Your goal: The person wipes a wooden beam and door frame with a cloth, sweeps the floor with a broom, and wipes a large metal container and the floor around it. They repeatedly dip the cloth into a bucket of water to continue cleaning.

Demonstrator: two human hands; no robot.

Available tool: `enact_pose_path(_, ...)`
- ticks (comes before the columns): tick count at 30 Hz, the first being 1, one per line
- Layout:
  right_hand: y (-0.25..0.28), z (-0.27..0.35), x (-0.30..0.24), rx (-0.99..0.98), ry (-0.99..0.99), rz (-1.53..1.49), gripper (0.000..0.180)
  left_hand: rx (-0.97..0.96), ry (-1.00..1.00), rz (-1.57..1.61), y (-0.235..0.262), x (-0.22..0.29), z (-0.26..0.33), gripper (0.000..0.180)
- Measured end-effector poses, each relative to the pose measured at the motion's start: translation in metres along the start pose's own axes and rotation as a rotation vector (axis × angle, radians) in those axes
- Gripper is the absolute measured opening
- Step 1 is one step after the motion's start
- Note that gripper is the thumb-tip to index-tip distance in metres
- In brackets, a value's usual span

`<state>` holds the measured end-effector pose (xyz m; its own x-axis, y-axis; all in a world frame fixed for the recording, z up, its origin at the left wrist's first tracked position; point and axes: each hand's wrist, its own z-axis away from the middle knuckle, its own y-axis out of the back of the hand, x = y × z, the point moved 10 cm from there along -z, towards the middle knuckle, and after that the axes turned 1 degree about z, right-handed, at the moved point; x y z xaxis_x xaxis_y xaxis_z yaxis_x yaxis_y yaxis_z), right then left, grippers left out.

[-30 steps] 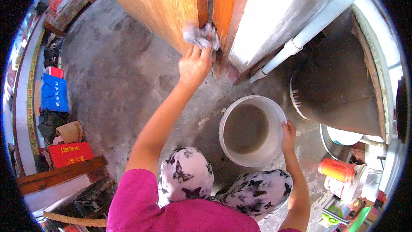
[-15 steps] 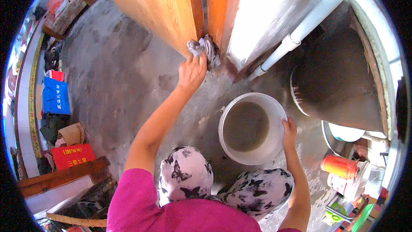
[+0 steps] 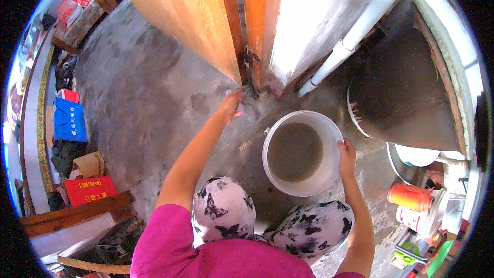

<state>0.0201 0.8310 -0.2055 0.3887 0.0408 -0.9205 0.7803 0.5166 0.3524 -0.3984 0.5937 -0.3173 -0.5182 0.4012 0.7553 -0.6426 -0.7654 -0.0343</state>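
My left hand (image 3: pixel 229 107) reaches down to the floor at the bottom corner of a yellow wooden door (image 3: pixel 180 18). Its thumb stands a little apart from the fingers. A small bit of grey cloth (image 3: pixel 229 92) shows beside the fingertips; most of the cloth is hidden by the hand or door edge. My right hand (image 3: pixel 347 155) grips the right rim of a white plastic bucket (image 3: pixel 329 146), thumb over the edge. Murky grey-brown water (image 3: pixel 295 152) partly fills this bucket, which stands in front of my knees.
Beyond the door are an orange wooden frame (image 3: pixel 255 15), a white wall corner (image 3: pixel 303 15) and a white pipe (image 3: pixel 355 36). A large dark rounded slab (image 3: pixel 406 87) stands at right. An orange container (image 3: pixel 410 197) lies lower right. Blue (image 3: pixel 69 119) and red (image 3: pixel 90 189) boxes line the left.
My left hand has moved down and slightly back from the door edge to the floor. The bunched grey cloth, plain to see before, is now mostly hidden. My right hand stays on the bucket.
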Motion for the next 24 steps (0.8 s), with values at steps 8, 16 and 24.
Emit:
enact_pose_path(8, -0.003, 0.003, -0.007, 0.004, 0.018, 0.011, 0.030, 0.049, -0.321, 0.635, -0.009, 0.043, 0.013, 0.038)
enact_pose_path(16, -0.007, -0.001, 0.002, -0.036, -0.005, -0.099, 0.028, 0.098, -0.026, 0.810, 0.000, -0.045, -0.046, 0.022)
enact_pose_path(24, -0.005, -0.005, 0.009, -0.024, 0.000, -0.009, 0.026, -0.057, 0.001, 1.052, -0.030, 0.013, -0.065, 0.025)
